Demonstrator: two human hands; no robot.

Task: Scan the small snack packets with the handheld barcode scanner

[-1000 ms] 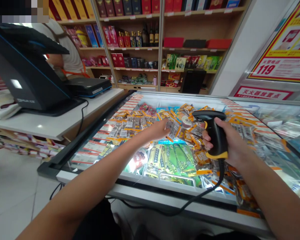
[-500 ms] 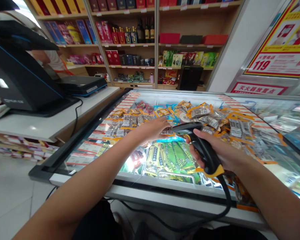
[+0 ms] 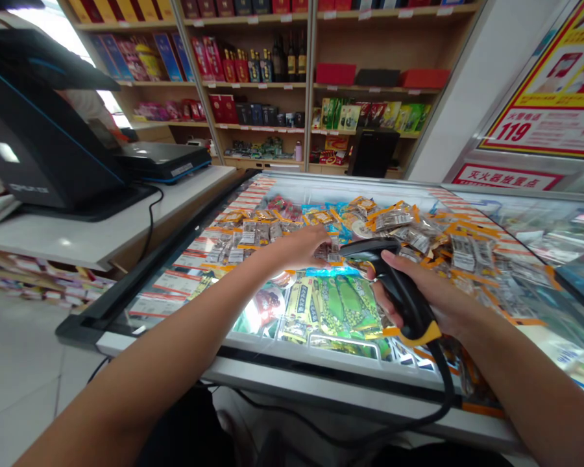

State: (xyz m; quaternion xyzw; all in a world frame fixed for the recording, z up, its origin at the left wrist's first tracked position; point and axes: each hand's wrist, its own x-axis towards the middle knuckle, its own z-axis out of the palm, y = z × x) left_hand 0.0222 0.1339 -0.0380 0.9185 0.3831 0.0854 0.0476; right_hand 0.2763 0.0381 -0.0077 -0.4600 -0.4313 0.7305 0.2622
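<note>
My right hand (image 3: 440, 288) is wrapped around the grip of a black and yellow barcode scanner (image 3: 405, 295), its head turned left. Just in front of the scanner's head, my left hand (image 3: 307, 246) has its fingers bent around a small clear snack packet (image 3: 334, 253) with a printed label. The hand partly hides this packet. Many similar orange-edged packets lie on the glass lid, in a row on the left (image 3: 248, 233) and a heap on the right (image 3: 467, 253). Through the glass show green ice-cream wrappers (image 3: 348, 301).
The chest freezer's front rim (image 3: 321, 383) runs across before me, with the scanner's cable (image 3: 445, 383) hanging over it. On the left, a counter (image 3: 73, 243) carries a black checkout machine (image 3: 48, 136) and a scale (image 3: 168, 161). Stocked shelves (image 3: 257, 84) stand behind.
The view has shifted slightly. Both hands keep almost the same place over the freezer, the right still gripping the barcode scanner and the left still at the snack packet.
</note>
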